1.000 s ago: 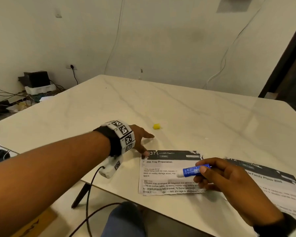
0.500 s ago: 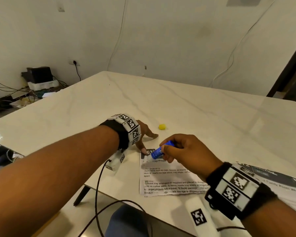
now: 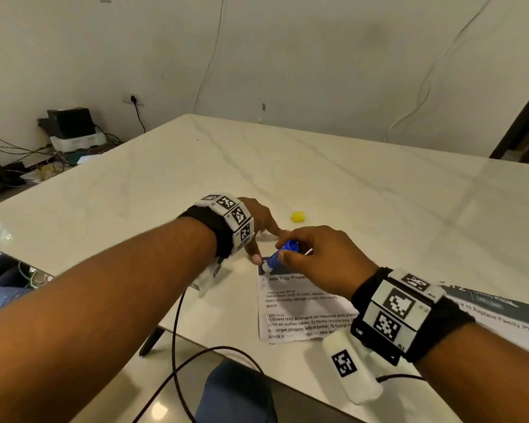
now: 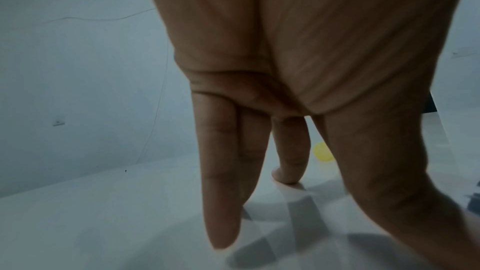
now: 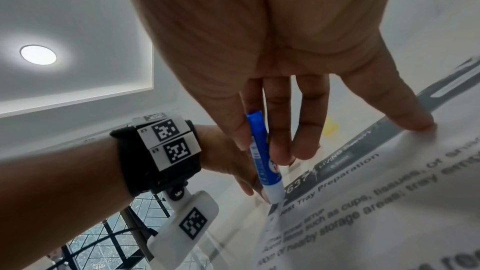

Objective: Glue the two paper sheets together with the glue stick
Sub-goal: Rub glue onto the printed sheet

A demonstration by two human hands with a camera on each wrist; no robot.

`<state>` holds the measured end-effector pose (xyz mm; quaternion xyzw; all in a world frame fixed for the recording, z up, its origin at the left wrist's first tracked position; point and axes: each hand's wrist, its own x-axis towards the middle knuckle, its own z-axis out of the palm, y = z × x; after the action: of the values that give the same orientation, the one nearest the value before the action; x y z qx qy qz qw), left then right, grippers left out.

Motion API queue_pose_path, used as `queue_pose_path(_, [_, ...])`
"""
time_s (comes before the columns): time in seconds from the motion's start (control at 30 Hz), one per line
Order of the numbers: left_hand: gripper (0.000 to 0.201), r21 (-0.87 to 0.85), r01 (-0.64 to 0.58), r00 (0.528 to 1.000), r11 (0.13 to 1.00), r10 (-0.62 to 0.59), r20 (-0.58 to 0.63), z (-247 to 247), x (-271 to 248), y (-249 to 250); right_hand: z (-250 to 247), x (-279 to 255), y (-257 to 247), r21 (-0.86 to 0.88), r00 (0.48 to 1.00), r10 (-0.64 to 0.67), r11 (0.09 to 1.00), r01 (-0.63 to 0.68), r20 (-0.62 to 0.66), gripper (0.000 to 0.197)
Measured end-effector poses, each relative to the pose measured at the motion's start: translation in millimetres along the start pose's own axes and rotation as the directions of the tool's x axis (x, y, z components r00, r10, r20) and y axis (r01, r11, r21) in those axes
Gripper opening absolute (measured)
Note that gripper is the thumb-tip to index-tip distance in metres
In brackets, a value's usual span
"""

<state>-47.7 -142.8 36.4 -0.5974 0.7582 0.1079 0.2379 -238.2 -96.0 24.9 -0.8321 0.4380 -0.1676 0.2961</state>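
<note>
My right hand [image 3: 300,254] pinches a blue glue stick [image 3: 283,254] between thumb and fingers. The stick's white tip touches the top-left corner of a printed paper sheet [image 3: 303,309] on the table. In the right wrist view the glue stick [image 5: 262,157] points down onto the sheet [image 5: 363,202], and my little finger rests on its dark header. My left hand [image 3: 258,230] lies beside that corner, fingers straight, fingertips on the table, thumb at the sheet's edge. A second printed sheet [image 3: 501,312] lies to the right, partly hidden by my right wrist.
A small yellow cap [image 3: 297,216] lies on the white marble table [image 3: 348,178] just beyond my hands, also seen as the yellow cap [image 4: 322,152]. A black cable [image 3: 177,346] hangs off the near table edge. Boxes and wires sit on the floor at far left.
My right hand has carried the glue stick from the middle of the sheet up and left to its top-left corner. The left hand has stayed in place.
</note>
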Motion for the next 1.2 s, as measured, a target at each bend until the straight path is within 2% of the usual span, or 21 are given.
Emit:
queue_pose_path(0.13, [0.086, 0.011, 0.000, 1.000, 1.000, -0.001, 0.025, -4, 1, 0, 1, 4, -2, 0.006, 1.000, 0.017, 1.000, -0.017, -0.011, 0.021])
queue_pose_path(0.37, [0.084, -0.010, -0.006, 1.000, 1.000, 0.006, -0.012, 0, 3, -3, 6, 5, -6, -0.008, 0.999, 0.042, 0.999, -0.042, -0.008, 0.020])
queue_pose_path(0.47, [0.087, -0.014, -0.003, 1.000, 1.000, 0.003, -0.019, 0, 5, -3, 2, 5, -4, 0.066, 0.998, 0.070, 0.995, -0.070, 0.002, 0.015])
queue_pose_path(0.63, [0.082, -0.028, 0.002, 0.999, 1.000, -0.003, -0.041, 1, 6, -3, 0, 11, -1, 0.143, 0.993, 0.091, 0.986, -0.080, -0.073, 0.019])
queue_pose_path(0.87, [0.084, -0.040, -0.005, 0.999, 0.999, 0.004, -0.037, 1, 6, -4, 7, 8, -5, 0.036, 0.997, 0.061, 0.998, -0.060, -0.044, 0.020])
queue_pose_path(1.0, [0.088, -0.051, 0.002, 0.999, 0.999, -0.005, -0.048, 4, 6, -5, 5, 4, -7, 0.067, 0.994, 0.090, 0.994, -0.086, -0.054, 0.010])
queue_pose_path(1.2, [0.086, -0.073, 0.009, 0.998, 0.997, -0.013, -0.056, 4, 9, -6, 7, 4, -2, 0.073, 0.995, 0.065, 0.996, -0.060, -0.072, 0.017])
